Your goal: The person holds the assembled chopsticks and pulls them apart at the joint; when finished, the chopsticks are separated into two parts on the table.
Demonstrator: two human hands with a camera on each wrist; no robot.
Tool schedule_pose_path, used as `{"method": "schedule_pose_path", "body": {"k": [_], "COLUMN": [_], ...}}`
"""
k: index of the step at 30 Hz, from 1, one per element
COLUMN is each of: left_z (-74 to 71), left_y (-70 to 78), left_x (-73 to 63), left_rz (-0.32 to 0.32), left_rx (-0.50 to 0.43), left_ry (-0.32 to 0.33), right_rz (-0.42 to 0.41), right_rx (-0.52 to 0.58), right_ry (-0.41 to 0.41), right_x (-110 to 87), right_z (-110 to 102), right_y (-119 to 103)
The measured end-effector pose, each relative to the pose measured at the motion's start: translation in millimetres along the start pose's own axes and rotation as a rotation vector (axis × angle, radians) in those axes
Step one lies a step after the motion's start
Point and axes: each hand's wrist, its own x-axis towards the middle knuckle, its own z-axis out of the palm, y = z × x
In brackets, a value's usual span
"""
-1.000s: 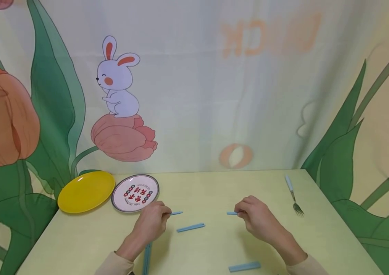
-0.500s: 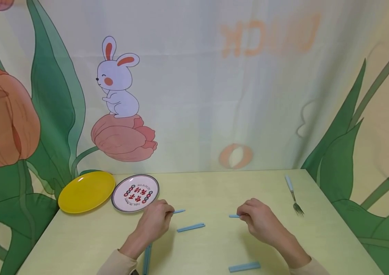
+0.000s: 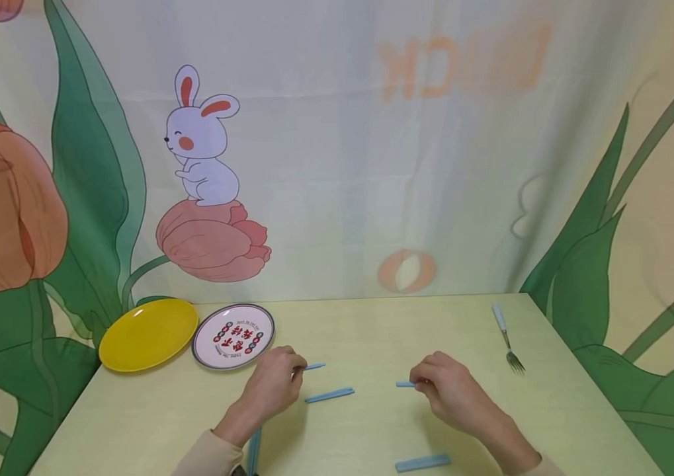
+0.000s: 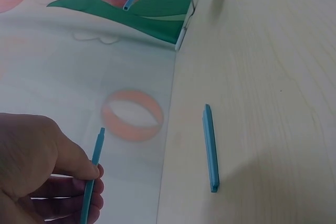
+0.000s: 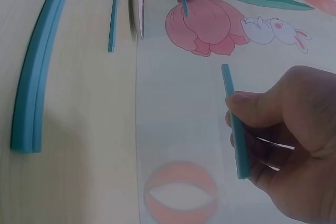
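In the head view my left hand (image 3: 274, 383) pinches a slim blue chopstick piece (image 3: 315, 365) above the table; in the left wrist view the end of this piece (image 4: 95, 163) is stepped and narrower. Across from it, my right hand (image 3: 446, 390) holds another blue chopstick piece (image 3: 405, 384) between thumb and fingers. That squared piece (image 5: 237, 124) shows fully in the right wrist view. A gap separates the two pieces. Between the hands, lower down, a blue pair of sticks (image 3: 329, 395) lies on the table.
A wider blue stick bundle (image 3: 422, 463) lies near the front edge, and more blue sticks (image 3: 254, 451) lie under my left forearm. At the back left are a yellow plate (image 3: 149, 335) and a white patterned plate (image 3: 233, 336). A fork (image 3: 508, 338) lies at right.
My left hand has shifted slightly to the right with its chopstick piece. The right hand has come a little lower and nearer, still holding its piece. Things on the table stay put.
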Motion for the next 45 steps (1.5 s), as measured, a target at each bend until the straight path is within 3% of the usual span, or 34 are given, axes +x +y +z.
{"method": "schedule_pose_path", "body": {"k": [11, 23, 33, 40, 45], "left_z": [6.3, 17.1, 26.2, 36.4, 42.3], "left_y": [2.0, 1.4, 1.5, -1.1, -1.7], "left_x": [5.0, 8.6, 11.0, 11.7, 11.4], "left_rz": [-0.030, -0.013, -0.003, 0.030, 0.017], "left_rx": [-0.024, -0.059, -0.103, -0.109, -0.119], "left_ry": [-0.041, -0.106, -0.120, -0.119, -0.152], "right_rz": [0.016, 0.074, 0.057, 0.083, 0.079], "right_rx": [0.021, 0.074, 0.077, 0.109, 0.112], "right_ry": [-0.021, -0.112, -0.105, -0.144, -0.155], "right_x": [-6.5, -14.7, -20.7, -25.4, -28.8], "right_z": [0, -1, 2, 5, 8], "right_y": [-2, -6, -9, -10, -10]}}
